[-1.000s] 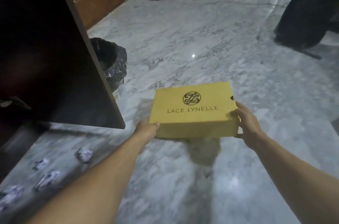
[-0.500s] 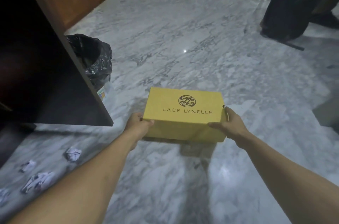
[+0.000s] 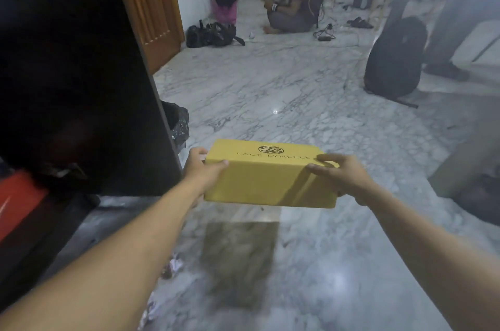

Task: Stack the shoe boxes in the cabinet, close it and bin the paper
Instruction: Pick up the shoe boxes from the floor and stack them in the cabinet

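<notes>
Head view. Since the earlier frames the yellow cardboard shoe box has risen clear of the marble floor, its long side now facing the camera. The left hand and right hand clasp opposite ends, fingers wrapped over the edges, probably to carry it level. It hangs just right of the dark open cabinet door; crumpled paper lies below.

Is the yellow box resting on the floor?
No, both hands, left hand and right hand, hold the yellow box above the marble floor.
</notes>
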The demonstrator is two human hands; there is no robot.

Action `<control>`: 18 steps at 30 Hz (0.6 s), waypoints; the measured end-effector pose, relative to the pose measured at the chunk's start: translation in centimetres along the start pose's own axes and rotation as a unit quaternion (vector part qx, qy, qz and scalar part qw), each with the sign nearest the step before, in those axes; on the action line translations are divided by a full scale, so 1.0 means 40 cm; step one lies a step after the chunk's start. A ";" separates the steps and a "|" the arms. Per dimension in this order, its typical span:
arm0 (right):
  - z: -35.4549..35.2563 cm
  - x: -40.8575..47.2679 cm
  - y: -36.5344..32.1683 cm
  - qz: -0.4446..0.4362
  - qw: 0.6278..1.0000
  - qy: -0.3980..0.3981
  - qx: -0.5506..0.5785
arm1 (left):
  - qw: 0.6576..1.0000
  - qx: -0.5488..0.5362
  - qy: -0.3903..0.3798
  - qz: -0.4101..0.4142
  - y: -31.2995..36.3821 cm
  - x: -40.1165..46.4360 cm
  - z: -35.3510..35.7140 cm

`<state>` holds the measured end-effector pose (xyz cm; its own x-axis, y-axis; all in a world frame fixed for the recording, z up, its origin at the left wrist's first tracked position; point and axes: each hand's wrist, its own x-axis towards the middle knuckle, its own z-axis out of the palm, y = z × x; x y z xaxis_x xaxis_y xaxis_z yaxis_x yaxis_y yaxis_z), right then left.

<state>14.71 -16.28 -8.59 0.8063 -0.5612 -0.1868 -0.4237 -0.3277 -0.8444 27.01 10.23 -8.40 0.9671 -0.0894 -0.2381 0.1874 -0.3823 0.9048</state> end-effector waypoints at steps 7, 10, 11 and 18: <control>-0.081 -0.192 -0.155 -0.069 0.998 0.006 0.002 | 0.997 -0.024 0.012 0.071 0.110 -0.195 -0.152; -0.098 -0.277 -0.222 -0.097 0.995 0.008 0.006 | 0.995 -0.025 0.043 0.085 0.149 -0.272 -0.226; -0.103 -0.301 -0.245 -0.107 0.994 0.010 0.005 | 0.995 -0.019 0.055 0.086 0.161 -0.294 -0.254; -0.083 -0.417 -0.446 -0.186 0.982 -0.006 0.011 | 0.984 -0.001 0.129 0.125 0.267 -0.429 -0.487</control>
<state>7.43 -3.61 11.25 0.9090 -0.3957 0.1312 -0.0893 -0.4923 -0.8658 15.75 25.60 12.21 0.9945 0.0566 0.0884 -0.0608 -0.3757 0.9247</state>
